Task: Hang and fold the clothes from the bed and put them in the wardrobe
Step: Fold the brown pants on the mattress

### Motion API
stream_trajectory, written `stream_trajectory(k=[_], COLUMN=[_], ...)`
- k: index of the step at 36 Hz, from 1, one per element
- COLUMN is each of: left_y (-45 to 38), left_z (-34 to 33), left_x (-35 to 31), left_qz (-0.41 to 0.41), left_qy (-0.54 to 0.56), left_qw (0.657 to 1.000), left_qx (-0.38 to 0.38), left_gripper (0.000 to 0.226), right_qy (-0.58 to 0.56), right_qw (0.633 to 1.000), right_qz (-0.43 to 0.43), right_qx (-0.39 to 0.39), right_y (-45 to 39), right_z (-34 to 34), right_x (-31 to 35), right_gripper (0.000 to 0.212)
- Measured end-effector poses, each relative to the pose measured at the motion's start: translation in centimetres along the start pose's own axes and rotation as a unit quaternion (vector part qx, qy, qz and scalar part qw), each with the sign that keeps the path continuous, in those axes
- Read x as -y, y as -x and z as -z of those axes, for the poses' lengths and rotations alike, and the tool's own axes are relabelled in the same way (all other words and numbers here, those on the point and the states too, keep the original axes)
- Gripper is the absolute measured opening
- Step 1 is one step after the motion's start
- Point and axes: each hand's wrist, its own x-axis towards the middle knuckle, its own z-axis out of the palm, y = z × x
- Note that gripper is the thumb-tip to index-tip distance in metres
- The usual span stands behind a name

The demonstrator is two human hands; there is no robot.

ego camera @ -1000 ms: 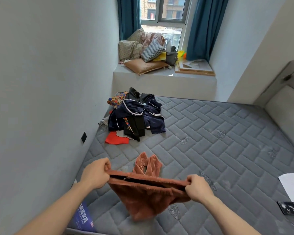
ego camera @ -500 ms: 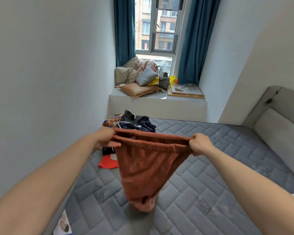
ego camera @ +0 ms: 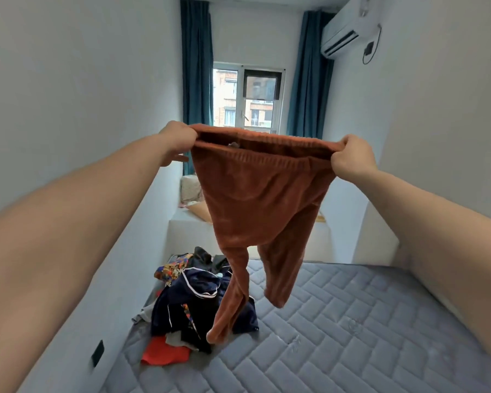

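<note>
Left hand (ego camera: 179,139) and right hand (ego camera: 352,157) pinch the waistband of the rust trousers (ego camera: 255,211), held up over the mattress (ego camera: 352,336); unfolded, clothes pile (ego camera: 193,304) untouched (wardrobe unseen), mostly undone.

I have both bare arms stretched out ahead, reaching in from the lower corners of the frame toward its middle. My left hand (ego camera: 179,139), left of centre, has its fingers curled in a grip with one fingertip poking out below. My right hand (ego camera: 352,158), right of centre and slightly lower, is a closed fist, knuckles toward me.
</note>
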Motion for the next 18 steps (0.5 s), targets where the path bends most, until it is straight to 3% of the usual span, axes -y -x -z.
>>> stream_trajectory(k=[5,10,14,18], left_y=[0.6,1.5,2.1,2.6], left_z=[0.0,-0.5,-1.2,-2.0], left_x=[-0.1,1.2,2.4,3.3], left_qz=[-0.048,-0.004,0.065,0.164], left_qy=[-0.172,-0.254,-0.235,-0.096], left_qw=[0.984,0.963,0.958,0.954], left_qx=[-0.001,0.095,0.153,0.231], left_gripper=[0.016,0.022,0.018,0.03], right_qy=[0.057,0.101,0.134,0.11], right_qw=[0.998,0.987,0.972,0.955], right_qz=[-0.003,-0.044,-0.084,-0.145], right_qx=[0.023,0.12,0.176,0.235], right_y=[-0.2,0.7,1.7,2.4], right_z=[1.1,0.8,0.3,-0.3], right_x=[-0.5,-2.1,-3.3,-4.1], right_gripper=[0.025,0.031,0.03,0.022])
